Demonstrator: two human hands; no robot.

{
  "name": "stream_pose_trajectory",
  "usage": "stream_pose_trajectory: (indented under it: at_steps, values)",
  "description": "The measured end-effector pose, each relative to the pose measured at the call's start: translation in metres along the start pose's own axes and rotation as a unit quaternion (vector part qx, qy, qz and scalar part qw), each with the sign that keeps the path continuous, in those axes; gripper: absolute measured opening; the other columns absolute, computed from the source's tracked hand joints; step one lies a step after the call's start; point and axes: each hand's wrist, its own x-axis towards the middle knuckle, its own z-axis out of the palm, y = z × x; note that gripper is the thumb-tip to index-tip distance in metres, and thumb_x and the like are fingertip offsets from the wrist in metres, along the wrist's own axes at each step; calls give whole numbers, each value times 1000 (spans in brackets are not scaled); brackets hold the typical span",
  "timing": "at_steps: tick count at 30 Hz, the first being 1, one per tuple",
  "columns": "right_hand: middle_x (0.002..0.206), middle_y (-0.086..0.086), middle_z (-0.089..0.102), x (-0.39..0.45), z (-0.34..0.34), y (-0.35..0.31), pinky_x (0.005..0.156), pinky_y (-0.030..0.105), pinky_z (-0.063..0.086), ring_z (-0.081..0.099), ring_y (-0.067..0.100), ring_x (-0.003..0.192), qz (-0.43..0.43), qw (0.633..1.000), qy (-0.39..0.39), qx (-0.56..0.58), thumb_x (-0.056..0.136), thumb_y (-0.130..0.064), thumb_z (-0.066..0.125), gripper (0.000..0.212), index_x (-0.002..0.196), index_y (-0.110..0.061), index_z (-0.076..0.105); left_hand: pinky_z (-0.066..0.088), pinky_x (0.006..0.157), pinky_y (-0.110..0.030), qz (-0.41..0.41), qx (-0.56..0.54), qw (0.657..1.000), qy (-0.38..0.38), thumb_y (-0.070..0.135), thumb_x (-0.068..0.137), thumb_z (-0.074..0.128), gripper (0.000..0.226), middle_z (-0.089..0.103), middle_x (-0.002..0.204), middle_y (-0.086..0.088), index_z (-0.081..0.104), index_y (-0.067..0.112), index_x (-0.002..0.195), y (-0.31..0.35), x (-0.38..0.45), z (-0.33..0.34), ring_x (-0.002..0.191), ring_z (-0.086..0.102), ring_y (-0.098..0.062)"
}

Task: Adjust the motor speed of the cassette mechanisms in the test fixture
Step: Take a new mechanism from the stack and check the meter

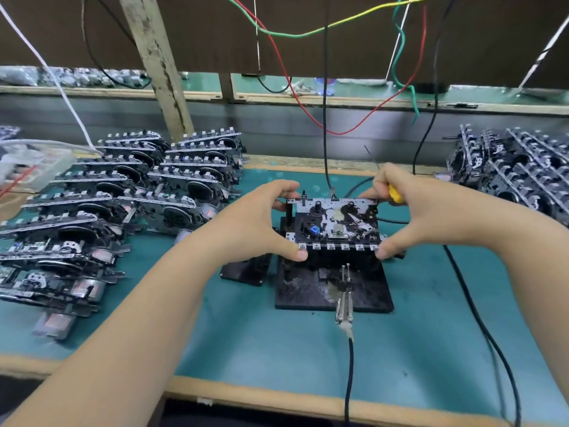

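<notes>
Two hands hold one cassette mechanism (334,223) over the black test fixture (334,291) at the middle of the green counter (246,334). Its long axis runs left to right, its key row facing the person. The left hand (261,223) pinches its left end between thumb and fingers; the right hand (409,211) pinches its right end, a yellow tool handle (395,193) tucked under its curled fingers. Both forearms reach forward, angled inward.

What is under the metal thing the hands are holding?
A black test fixture sits under the cassette mechanism, on the green mat. Where they meet is hidden by the mechanism and both thumbs.
</notes>
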Motion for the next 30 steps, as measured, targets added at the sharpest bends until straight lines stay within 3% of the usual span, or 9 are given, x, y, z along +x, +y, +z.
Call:
stream_pose_trajectory:
  at_steps: [3, 7, 9, 13, 16, 19, 22, 25, 30]
  values:
    - [114, -33, 56, 1, 2, 0, 83, 20, 41, 55, 10, 113, -4, 1000, 11, -6, 52, -39, 96, 73, 87, -40, 32, 33, 79, -2, 5, -1, 1000, 1, 34, 64, 93, 106, 45, 136, 33, 33, 39, 151, 1, -1, 0, 110, 41, 26]
    - [114, -34, 53, 1, 5, 1, 74, 9, 35, 52, 2, 106, 6, 1000, -5, 11, 55, -38, 96, 71, 86, -41, 32, 31, 84, -3, 5, -8, 1000, 3, 35, 66, 92, 105, 45, 139, 32, 32, 40, 152, 2, -4, 2, 110, 39, 28]
    - [117, -28, 55, 0, 5, 1, 80, 21, 41, 52, -1, 106, 11, 1000, -11, 9, 55, -40, 95, 70, 85, -42, 32, 34, 95, -12, 4, -10, 1000, 6, 36, 68, 91, 104, 44, 142, 31, 31, 40, 153, 3, -6, 3, 114, 43, 20]
    - [113, -33, 51, -2, 4, -5, 97, 43, 46, 55, 19, 121, 24, 1000, -16, 9, 55, -41, 95, 70, 87, -43, 32, 36, 112, -29, -4, -2, 1000, 4, 37, 72, 89, 106, 40, 148, 30, 25, 38, 156, 6, -12, 3, 128, 44, 8]
    - [123, -30, 53, -4, 5, -3, 101, 46, 47, 58, 17, 121, 26, 999, -17, 33, 55, -40, 96, 70, 85, -48, 32, 33, 101, -28, -31, 98, 994, 39, 49, 78, 80, 107, 34, 156, 20, 13, 33, 159, 5, -22, 6, 137, 42, -1]
    - [124, -33, 54, -5, 7, 0, 97, 41, 48, 58, 12, 119, 31, 997, -14, 66, 55, -40, 96, 70, 85, -48, 33, 40, 94, -39, -141, 288, 945, 57, 66, 88, 59, 98, 36, 150, -5, 6, 25, 159, 1, -41, 22, 135, 42, -25]
    - [121, -38, 53, -6, 9, 2, 100, 42, 48, 59, 13, 120, 31, 995, -13, 90, 55, -41, 95, 69, 86, -46, 34, 43, 98, -39, -210, 360, 909, 9, 67, 94, 45, 87, 41, 134, -14, 11, 19, 158, -3, -54, 37, 127, 39, -32]
    - [123, -37, 53, -7, 9, 4, 105, 48, 47, 59, 14, 121, 30, 995, -10, 99, 53, -43, 94, 69, 86, -45, 34, 43, 95, -38, -213, 304, 929, 5, 55, 94, 57, 75, 44, 131, -12, 22, 25, 154, 2, -61, 25, 126, 40, -32]
    - [124, -34, 53, -6, 11, 8, 100, 38, 49, 58, 9, 120, 30, 995, -5, 98, 57, -40, 95, 68, 85, -45, 33, 44, 89, -42, -139, 196, 955, 173, 55, 86, 48, 49, 61, 112, -2, 51, 31, 129, 29, -87, -12, 105, 53, -29]
